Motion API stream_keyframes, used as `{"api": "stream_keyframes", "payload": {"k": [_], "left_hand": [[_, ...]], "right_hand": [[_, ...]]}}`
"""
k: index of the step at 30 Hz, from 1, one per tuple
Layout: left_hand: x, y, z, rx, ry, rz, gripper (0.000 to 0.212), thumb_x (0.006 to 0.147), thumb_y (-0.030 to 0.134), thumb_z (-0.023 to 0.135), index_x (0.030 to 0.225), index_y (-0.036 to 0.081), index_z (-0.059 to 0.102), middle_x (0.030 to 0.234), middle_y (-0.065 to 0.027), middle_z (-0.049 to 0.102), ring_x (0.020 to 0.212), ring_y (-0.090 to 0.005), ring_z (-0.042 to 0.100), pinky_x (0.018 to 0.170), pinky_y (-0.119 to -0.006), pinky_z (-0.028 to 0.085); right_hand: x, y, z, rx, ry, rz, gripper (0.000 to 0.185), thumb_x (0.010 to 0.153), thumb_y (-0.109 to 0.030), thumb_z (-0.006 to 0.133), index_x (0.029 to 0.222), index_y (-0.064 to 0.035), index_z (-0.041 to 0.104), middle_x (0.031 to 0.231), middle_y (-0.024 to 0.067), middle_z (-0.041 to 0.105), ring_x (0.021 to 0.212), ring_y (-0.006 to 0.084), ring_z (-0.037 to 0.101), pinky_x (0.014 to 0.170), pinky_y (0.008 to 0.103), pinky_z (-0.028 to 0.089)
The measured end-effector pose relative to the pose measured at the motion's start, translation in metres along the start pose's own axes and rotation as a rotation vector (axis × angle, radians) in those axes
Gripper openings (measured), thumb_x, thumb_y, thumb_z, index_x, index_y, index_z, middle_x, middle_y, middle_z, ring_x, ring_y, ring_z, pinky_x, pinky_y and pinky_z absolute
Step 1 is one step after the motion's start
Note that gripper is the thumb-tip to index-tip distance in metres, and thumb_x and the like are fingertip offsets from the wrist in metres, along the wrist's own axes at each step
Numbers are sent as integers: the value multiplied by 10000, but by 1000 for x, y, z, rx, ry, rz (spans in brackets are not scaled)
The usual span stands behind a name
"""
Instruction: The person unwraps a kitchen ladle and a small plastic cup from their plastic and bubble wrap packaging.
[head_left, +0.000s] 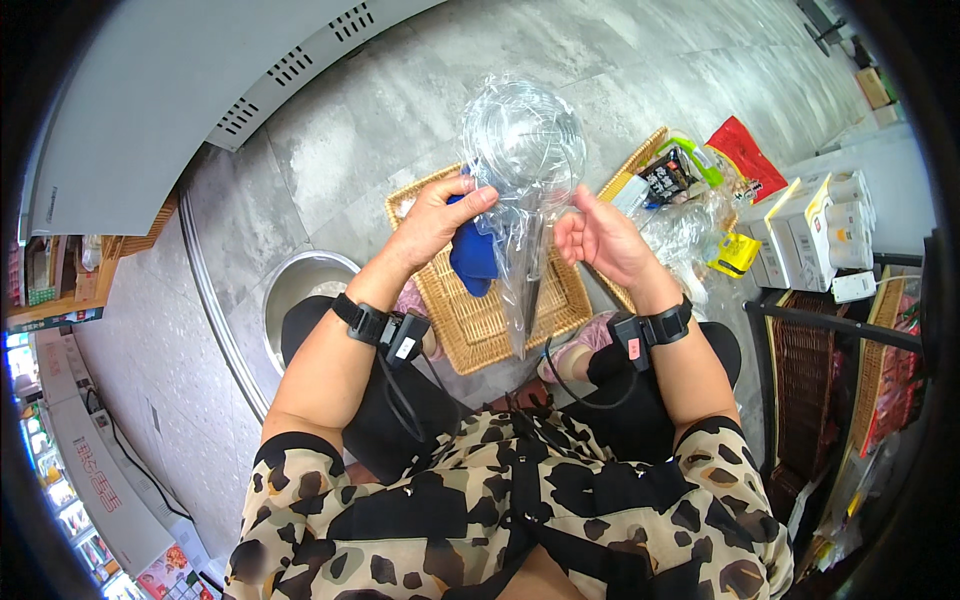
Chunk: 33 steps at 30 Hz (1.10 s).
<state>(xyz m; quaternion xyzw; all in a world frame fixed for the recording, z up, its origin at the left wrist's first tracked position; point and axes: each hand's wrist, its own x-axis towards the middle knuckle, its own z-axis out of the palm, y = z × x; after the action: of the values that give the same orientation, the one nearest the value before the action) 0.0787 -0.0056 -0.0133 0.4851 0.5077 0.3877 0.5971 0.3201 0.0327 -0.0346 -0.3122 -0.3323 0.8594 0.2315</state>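
Observation:
My left hand (450, 202) grips a bunched blue cloth (474, 259) together with the edge of a clear plastic bag (514, 262). Inside the bag is a round wire strainer (525, 135), its head pointing away from me and its dark handle (534, 277) towards me. Just right of the bag, my right hand (604, 240) has its thumb raised and its fingers loosely curled, with nothing seen in it. Whether its fingertips touch the plastic is unclear. Below both hands lies a rectangular wicker basket (465, 341), partly covered by the cloth and bag.
A second wicker basket (637, 157) with packaged goods stands to the right, a red packet (746, 157) at its far end. White boxes (799, 229) sit above a dark shelf rack (840, 326). At left are a metal bowl (300, 274) and a large white cabinet (150, 112).

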Motion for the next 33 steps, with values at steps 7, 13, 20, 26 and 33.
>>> {"api": "stream_keyframes", "payload": {"k": [7, 13, 20, 26, 33], "left_hand": [[7, -5, -10, -199, 90, -12, 235, 855, 254, 561, 930, 32, 588, 829, 29, 582, 758, -45, 524, 702, -199, 423], [12, -2, -15, -485, 208, 42, 216, 860, 237, 554, 930, 35, 587, 867, -3, 591, 820, -67, 529, 755, -210, 413], [16, 0, -17, -512, 242, 31, 191, 859, 240, 555, 919, 61, 588, 847, 20, 588, 783, -51, 527, 719, -208, 418], [19, -6, -19, -424, 254, 20, 257, 854, 303, 553, 941, 61, 560, 872, 3, 566, 795, -81, 514, 721, -231, 415], [18, 1, -13, -379, 304, -28, 386, 869, 375, 501, 1015, 24, 572, 994, -58, 575, 921, -139, 525, 855, -278, 397]], "right_hand": [[4, 22, 19, -478, 253, -109, 436, 850, -340, 536, 1106, 3, 453, 778, 10, 526, 674, 81, 490, 600, 203, 415], [4, 41, 24, -605, 53, -61, 584, 781, -373, 625, 1154, 28, 422, 949, 85, 545, 872, 131, 502, 757, 251, 420], [-3, 32, 31, -578, 68, -54, 655, 744, -249, 674, 1231, 29, 337, 1026, 100, 543, 911, 165, 531, 803, 274, 429], [-5, 29, 30, -587, 96, -102, 506, 782, -136, 582, 1208, 29, 362, 998, 80, 542, 860, 122, 521, 753, 261, 437], [-3, 49, 11, -644, 276, -340, 312, 787, -100, 535, 1052, 24, 428, 887, 83, 512, 761, 138, 487, 674, 278, 422]]}}
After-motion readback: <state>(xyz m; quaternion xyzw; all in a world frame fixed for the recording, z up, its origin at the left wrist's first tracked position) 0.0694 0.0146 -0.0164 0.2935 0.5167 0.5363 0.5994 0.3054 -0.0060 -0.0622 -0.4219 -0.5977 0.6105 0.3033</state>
